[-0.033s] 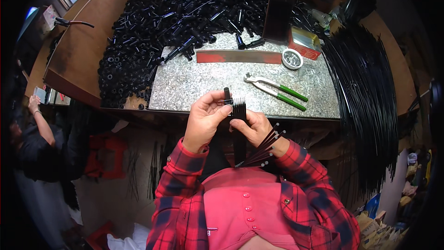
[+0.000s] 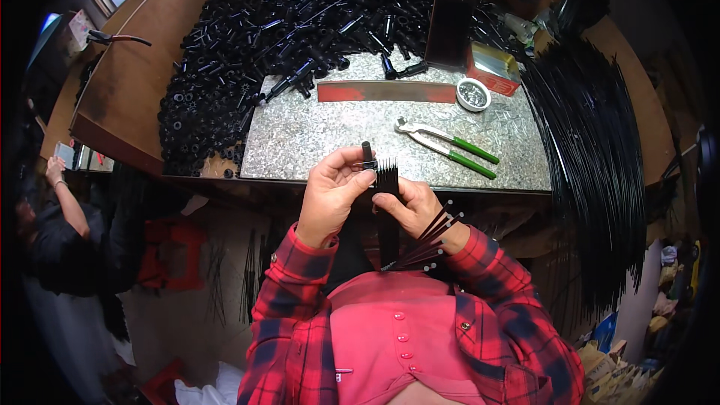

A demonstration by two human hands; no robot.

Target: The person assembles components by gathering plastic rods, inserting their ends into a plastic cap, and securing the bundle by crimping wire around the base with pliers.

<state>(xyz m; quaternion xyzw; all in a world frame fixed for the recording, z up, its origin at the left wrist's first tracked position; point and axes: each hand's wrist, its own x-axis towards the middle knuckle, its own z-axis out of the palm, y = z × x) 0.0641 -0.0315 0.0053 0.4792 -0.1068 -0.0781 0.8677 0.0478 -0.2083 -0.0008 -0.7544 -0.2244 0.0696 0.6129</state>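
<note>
In front of my chest both hands are close together, just off the near edge of the speckled worktop (image 2: pixel 300 142). My left hand (image 2: pixel 334 195) is closed, its fingers and thumb pinching a short black tube (image 2: pixel 367 153) that points away from me. Right against it, my right hand (image 2: pixel 412 210) grips a flat row of thin black rods (image 2: pixel 388 180) with fine pale tips. The rods run down toward my lap. Other rods with round grey ends (image 2: pixel 435 244) fan out over my right wrist. Where tube and rod tips meet is too small to make out.
A large heap of black tubular parts (image 2: pixel 285 22) covers the back and left. Green-handled pincers (image 2: pixel 450 148), a red-and-grey bar (image 2: pixel 386 92), a white cup of small bits (image 2: pixel 474 95), a dark phone (image 2: pixel 450 28) and a red box (image 2: pixel 493 69) stand nearby. Long black rods (image 2: pixel 592 180) hang at right.
</note>
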